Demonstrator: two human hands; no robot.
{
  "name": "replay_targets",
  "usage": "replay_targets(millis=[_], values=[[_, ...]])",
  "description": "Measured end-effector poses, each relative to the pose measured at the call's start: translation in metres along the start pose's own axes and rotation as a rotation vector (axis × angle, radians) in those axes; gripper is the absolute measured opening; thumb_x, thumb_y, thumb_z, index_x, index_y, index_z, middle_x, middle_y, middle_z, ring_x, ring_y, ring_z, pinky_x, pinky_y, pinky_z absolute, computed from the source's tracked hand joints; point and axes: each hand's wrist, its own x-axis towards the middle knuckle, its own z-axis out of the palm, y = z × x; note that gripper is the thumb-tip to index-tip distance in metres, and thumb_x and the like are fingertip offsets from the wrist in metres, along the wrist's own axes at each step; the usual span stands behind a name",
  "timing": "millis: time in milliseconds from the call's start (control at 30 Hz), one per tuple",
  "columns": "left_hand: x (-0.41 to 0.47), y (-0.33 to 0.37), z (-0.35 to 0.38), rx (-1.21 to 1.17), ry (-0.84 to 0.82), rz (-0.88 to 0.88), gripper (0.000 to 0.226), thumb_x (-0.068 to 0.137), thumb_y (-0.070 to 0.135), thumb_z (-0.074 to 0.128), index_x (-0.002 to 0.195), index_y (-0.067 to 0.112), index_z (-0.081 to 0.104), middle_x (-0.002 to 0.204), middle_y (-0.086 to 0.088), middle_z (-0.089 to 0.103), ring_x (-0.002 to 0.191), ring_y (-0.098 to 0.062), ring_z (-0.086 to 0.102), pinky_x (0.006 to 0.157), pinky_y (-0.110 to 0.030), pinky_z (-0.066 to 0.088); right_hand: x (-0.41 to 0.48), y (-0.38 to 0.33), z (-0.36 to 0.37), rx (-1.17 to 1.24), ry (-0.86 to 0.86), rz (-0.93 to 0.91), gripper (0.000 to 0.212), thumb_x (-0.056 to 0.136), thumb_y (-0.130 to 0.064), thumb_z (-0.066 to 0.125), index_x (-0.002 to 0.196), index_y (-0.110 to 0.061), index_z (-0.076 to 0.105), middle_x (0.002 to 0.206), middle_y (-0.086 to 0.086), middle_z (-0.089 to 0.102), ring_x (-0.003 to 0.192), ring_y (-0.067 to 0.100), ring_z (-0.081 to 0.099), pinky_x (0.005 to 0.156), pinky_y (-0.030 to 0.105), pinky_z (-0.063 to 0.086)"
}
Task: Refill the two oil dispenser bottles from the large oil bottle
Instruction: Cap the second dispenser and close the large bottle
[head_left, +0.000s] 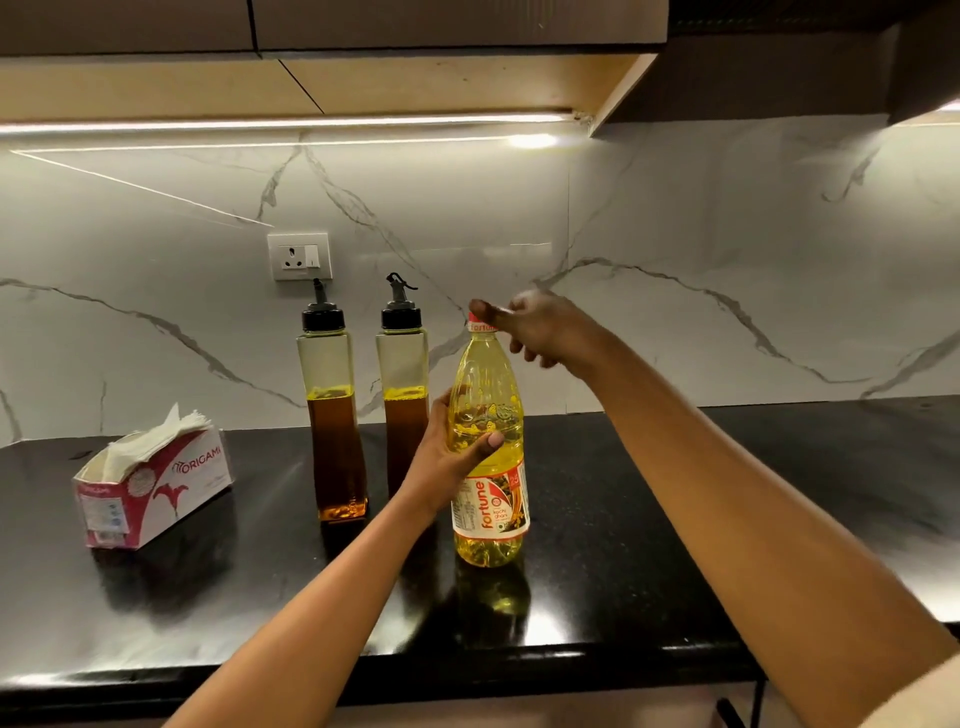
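The large oil bottle (488, 499), full of yellow oil with a red and white label, stands upright on the black counter (649, 519). My left hand (449, 457) grips its body around the middle. My right hand (530, 325) pinches the red cap at the bottle's top; the hand is blurred. Two square dispenser bottles with black pour spouts stand just to the left, the left one (332, 415) and the right one (402, 395). Each holds dark amber oil to about half height. My left hand and wrist hide the lower part of the right dispenser.
An open tissue box (150, 483) lies on the counter at the left. A wall socket (300, 256) sits on the marble backsplash behind the dispensers. The counter's front edge (467, 670) runs below my forearms. Cabinets hang overhead.
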Motion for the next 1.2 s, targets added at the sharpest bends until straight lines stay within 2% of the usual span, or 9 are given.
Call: replay_targets(millis=[100,200,267,367,633,767,867,967,1200], values=[[-0.009,-0.010,-0.004,-0.019,-0.060,-0.029,0.121,0.042,0.078,0.076,0.142,0.042,0.018,0.129,0.008,0.053,0.113,-0.010,0.059,0.094,-0.033,0.050,-0.026,0.037,0.017,0.229,-0.070,-0.005,0.052,0.087,-0.053,0.053,0.123,-0.015,0.049,0.103,0.002,0.059,0.084,0.012,0.055,0.060,0.021,0.045],[-0.022,-0.022,-0.010,-0.024,-0.041,-0.068,0.109,0.052,0.064,0.082,0.140,0.045,0.021,0.132,0.004,0.053,0.116,-0.015,0.059,0.096,-0.038,0.051,-0.049,0.079,0.042,0.449,-0.242,0.063,0.067,0.081,-0.040,0.068,0.138,-0.024,0.037,0.128,0.001,0.049,0.112,0.018,0.051,0.077,0.027,0.048],[-0.028,-0.027,-0.013,0.021,-0.016,-0.087,0.098,0.062,0.052,0.081,0.142,0.039,0.025,0.131,0.002,0.053,0.116,-0.018,0.058,0.094,-0.038,0.052,-0.059,0.104,0.062,0.494,-0.338,0.111,0.081,0.077,-0.028,0.075,0.144,-0.028,0.028,0.133,0.000,0.045,0.118,0.018,0.048,0.085,0.029,0.048],[-0.029,-0.030,-0.012,0.070,-0.032,-0.116,0.095,0.063,0.046,0.076,0.144,0.034,0.028,0.129,0.001,0.053,0.116,-0.019,0.057,0.095,-0.042,0.052,-0.063,0.124,0.089,0.577,-0.428,0.159,0.086,0.074,-0.013,0.077,0.143,-0.029,0.027,0.129,-0.001,0.050,0.116,0.015,0.052,0.094,0.035,0.050],[0.000,-0.048,0.009,-0.052,-0.105,-0.178,0.087,0.069,0.040,0.074,0.143,0.036,0.029,0.132,-0.002,0.054,0.123,-0.022,0.054,0.100,-0.050,0.048,-0.043,0.152,0.108,0.577,-0.258,0.203,0.085,0.069,-0.020,0.082,0.137,-0.027,0.031,0.125,-0.004,0.053,0.116,0.015,0.053,0.100,0.041,0.047],[0.024,-0.059,0.019,-0.095,-0.144,-0.200,0.083,0.074,0.031,0.072,0.145,0.028,0.029,0.134,-0.002,0.053,0.125,-0.020,0.053,0.101,-0.044,0.048,-0.024,0.166,0.108,0.536,-0.242,0.207,0.087,0.070,-0.019,0.081,0.139,-0.026,0.028,0.125,-0.006,0.051,0.118,0.015,0.051,0.101,0.040,0.046],[0.040,-0.068,0.026,-0.139,-0.152,-0.218,0.071,0.085,0.012,0.067,0.145,0.022,0.031,0.134,-0.003,0.054,0.121,-0.018,0.054,0.095,-0.033,0.052,-0.013,0.176,0.109,0.526,-0.225,0.212,0.086,0.071,-0.019,0.081,0.139,-0.025,0.028,0.127,-0.005,0.051,0.120,0.016,0.050,0.101,0.040,0.045],[0.052,-0.078,0.031,-0.181,-0.163,-0.218,0.066,0.088,0.007,0.064,0.144,0.020,0.032,0.135,-0.006,0.054,0.121,-0.018,0.055,0.091,-0.030,0.054,-0.005,0.184,0.110,0.525,-0.200,0.212,0.086,0.072,-0.019,0.080,0.139,-0.024,0.028,0.129,-0.004,0.050,0.120,0.016,0.050,0.101,0.038,0.044],[0.049,-0.086,0.032,-0.197,-0.131,-0.258,0.085,0.083,0.009,0.069,0.151,0.021,0.020,0.147,-0.005,0.043,0.133,-0.022,0.045,0.102,-0.040,0.046,-0.008,0.197,0.119,0.589,-0.135,0.180,0.091,0.068,-0.019,0.083,0.141,-0.025,0.029,0.124,-0.008,0.052,0.117,0.014,0.052,0.095,0.030,0.048]])
